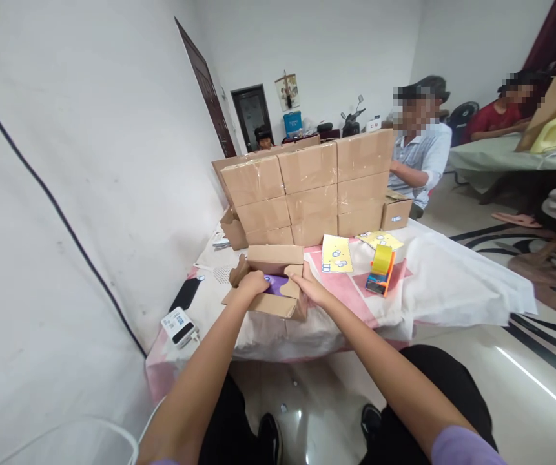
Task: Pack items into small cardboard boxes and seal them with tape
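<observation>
An open cardboard box (278,305) sits on the near side of the table with its flaps raised. Inside it lies a flat purple item (276,284), partly covered by flaps and fingers. My left hand (254,283) reaches over the left side into the box, its curled fingers at the purple item; the fingertips are partly hidden. At the right end, my right hand (308,285) grips the box wall and flap, thumb on the inner side. To the right, an orange and blue tape dispenser (379,281) with a yellow roll stands near a yellow printed sheet (337,253).
Stacked closed cartons (311,194) form a wall behind the box, with a smaller carton (396,212) at its right end. A white device (179,327) and a black phone (185,295) lie at the left edge. A person (420,148) sits beyond the stack.
</observation>
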A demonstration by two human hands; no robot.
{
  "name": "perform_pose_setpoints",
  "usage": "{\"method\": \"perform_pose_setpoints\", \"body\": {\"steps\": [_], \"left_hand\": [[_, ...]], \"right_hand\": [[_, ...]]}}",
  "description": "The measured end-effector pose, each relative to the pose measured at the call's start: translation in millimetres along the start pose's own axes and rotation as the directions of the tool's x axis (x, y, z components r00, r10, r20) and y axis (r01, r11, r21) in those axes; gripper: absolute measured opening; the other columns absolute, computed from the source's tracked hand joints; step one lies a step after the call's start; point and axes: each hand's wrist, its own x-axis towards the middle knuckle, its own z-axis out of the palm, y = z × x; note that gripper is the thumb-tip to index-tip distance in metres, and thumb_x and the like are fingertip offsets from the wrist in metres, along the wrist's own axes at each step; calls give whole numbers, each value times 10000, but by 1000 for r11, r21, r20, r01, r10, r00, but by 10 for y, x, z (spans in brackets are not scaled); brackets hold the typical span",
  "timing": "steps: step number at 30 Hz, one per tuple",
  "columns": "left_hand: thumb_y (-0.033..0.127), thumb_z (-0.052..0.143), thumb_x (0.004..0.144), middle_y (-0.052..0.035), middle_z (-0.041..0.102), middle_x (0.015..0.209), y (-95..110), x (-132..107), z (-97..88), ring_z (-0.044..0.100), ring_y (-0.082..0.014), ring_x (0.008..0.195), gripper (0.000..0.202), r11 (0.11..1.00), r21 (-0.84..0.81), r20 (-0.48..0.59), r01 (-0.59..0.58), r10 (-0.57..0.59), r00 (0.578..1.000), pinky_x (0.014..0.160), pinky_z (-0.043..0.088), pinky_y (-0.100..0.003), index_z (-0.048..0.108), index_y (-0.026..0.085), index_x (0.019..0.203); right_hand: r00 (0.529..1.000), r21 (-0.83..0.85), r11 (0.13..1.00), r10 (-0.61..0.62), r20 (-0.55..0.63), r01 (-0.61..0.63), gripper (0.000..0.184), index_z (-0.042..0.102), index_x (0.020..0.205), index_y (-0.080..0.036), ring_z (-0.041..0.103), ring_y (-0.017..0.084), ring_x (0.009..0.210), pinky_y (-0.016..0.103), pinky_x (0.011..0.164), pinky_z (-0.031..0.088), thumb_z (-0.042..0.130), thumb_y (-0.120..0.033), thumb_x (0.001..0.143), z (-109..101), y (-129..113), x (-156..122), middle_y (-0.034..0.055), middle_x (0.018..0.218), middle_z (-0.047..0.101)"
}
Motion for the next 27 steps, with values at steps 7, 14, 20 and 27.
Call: {"method": "perform_pose_setpoints", "body": {"steps": [7,14,20,27], "left_hand": [[487,377,981,-118,643,1258,-310,-697,-225,542,-276,1275,398,832,-501,-544,-237,-90,834,1062,412,-391,591,220,1184],[566,640,731,-148,689,1203,-827,-610,185,685,-286,1075,664,447,-865,-279,-230,-48,959,882,562,-381,605,175,1267],[516,539,833,-11,437,1559,-754,-482,397,557,-237,1311,733,257,-948,-192,-190,17,981,985,541,-302,375,311,1517],[523,390,928,-27,582,1429,-621,-426,424,552,-240,1309,496,229,-935,-290,-270,-57,955,1040,502,-364,583,255,1298]], "right_hand": [[999,5,999,32,11,-32,551,482,1282,-216,482,263,1287,405,1119,370,553,-297,741,-273,-79,-205,95,1286,567],[999,59,997,-39,-17,40,572,594,1242,-221,537,268,1177,382,1069,395,512,-227,676,-184,-183,-167,72,1218,631],[988,-71,987,-149,-37,146,280,672,989,-237,563,258,1084,388,1028,403,530,-263,748,-244,-171,-58,42,1055,640],[977,-191,958,-206,62,214,284,732,1028,-250,534,252,1193,405,1116,336,520,-338,862,-384,-190,-56,60,1164,619]]}}
